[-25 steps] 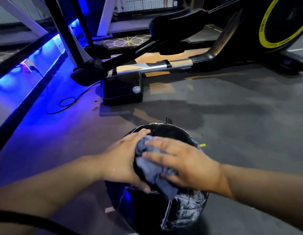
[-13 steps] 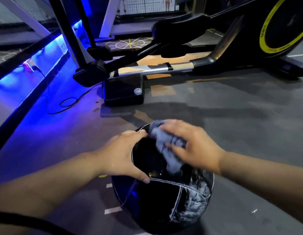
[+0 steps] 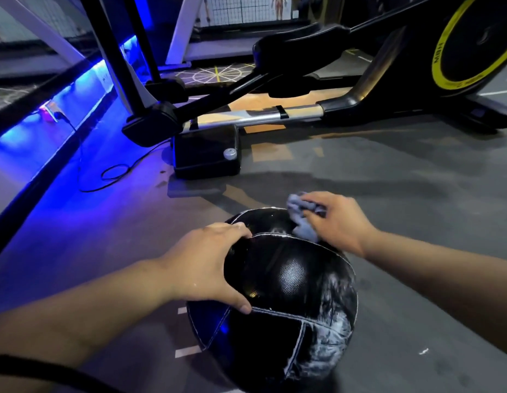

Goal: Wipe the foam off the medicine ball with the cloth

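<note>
Wiping the far top of the ball (image 3: 289, 279), which sits on the floor (image 3: 416, 194): right hand (image 3: 340, 222) pinches the bunched cloth (image 3: 302, 219), left hand (image 3: 206, 268) steadies with fingers spread; foam (image 3: 328, 344) streaks the lower right, so the next pass probably belongs there.

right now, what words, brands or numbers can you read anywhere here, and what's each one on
"MBH": on the yellow flywheel ring.
Smaller lettering lower on that ring: too blurred to read.
Wall poster at the back: print too small to read.
Medicine ball: no text visible.
</note>
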The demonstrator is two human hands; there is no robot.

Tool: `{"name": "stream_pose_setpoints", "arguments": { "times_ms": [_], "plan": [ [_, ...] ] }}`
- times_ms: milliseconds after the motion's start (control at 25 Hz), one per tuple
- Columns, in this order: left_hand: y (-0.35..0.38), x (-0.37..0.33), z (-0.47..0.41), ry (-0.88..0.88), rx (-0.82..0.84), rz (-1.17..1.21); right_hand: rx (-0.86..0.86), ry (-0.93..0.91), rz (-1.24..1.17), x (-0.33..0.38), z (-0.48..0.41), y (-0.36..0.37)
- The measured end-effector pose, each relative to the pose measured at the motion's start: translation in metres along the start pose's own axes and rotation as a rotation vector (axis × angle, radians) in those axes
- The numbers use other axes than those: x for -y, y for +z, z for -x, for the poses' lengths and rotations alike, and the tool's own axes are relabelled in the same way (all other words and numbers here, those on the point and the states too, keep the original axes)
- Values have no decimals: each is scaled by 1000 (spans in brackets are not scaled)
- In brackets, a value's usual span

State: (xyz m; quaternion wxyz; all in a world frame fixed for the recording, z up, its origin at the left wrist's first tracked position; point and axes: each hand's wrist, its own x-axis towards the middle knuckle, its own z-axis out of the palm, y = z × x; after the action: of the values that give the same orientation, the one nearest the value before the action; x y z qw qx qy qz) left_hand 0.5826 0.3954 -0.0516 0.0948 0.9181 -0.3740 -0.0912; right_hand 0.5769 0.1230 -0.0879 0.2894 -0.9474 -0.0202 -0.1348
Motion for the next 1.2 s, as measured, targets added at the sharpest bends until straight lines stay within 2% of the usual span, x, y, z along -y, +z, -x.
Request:
{"name": "stream_pose_setpoints", "arguments": {
  "times_ms": [40, 80, 120, 160, 200, 280, 360, 400, 440, 560, 600, 640, 720, 840, 880, 920, 1000, 1160, 1200],
  "plan": [
    [-1, 1, 2, -8, 12, 8, -3, 164, 1, -9, 1, -4],
    [-2, 3, 5, -14, 17, 19, -47, 181, 6, -11, 11, -2],
    [-3, 8, 7, -27, 17, 27, -103, 79, -20, -3, 23, 5],
    [-4, 13, 9, -45, 18, 22, -96, -88, -93, 16, 41, 12],
    [-5, 17, 13, -62, 18, 8, -3, -266, -140, 37, 58, 19],
    [-7, 27, 18, -89, 12, -15, 326, -586, -71, 69, 91, 29],
    [-8, 31, 21, -116, 40, -24, 363, -993, 156, 68, 97, 32],
    [-9, 31, 21, -122, 51, -32, 284, -1097, 205, 55, 89, 31],
    [-10, 33, 20, -123, 59, -48, 194, -1041, 183, 43, 79, 31],
    [-9, 39, 19, -166, 110, -98, -4, -391, -48, 19, 31, 18],
    [-9, 40, 19, -181, 125, -107, 0, -198, -97, 18, 18, 15],
    [-8, 42, 20, -189, 133, -115, 8, -145, -82, 23, 13, 16],
    [-9, 48, 23, -197, 140, -146, 22, -333, -14, 43, 25, 24],
    [-14, 59, 35, -214, 161, -245, 181, -857, 46, 81, 46, 35],
    [-15, 63, 40, -218, 169, -289, 254, -929, 65, 90, 45, 39],
    [-17, 67, 44, -220, 178, -325, 295, -926, 43, 95, 36, 44],
    [-18, 75, 51, -225, 202, -342, 283, -747, -28, 101, 7, 50],
    [-17, 82, 59, -227, 194, -277, 166, -133, 26, 107, -36, 56],
    [-15, 81, 60, -224, 189, -270, 138, -89, 67, 115, -28, 61]
  ]
}}
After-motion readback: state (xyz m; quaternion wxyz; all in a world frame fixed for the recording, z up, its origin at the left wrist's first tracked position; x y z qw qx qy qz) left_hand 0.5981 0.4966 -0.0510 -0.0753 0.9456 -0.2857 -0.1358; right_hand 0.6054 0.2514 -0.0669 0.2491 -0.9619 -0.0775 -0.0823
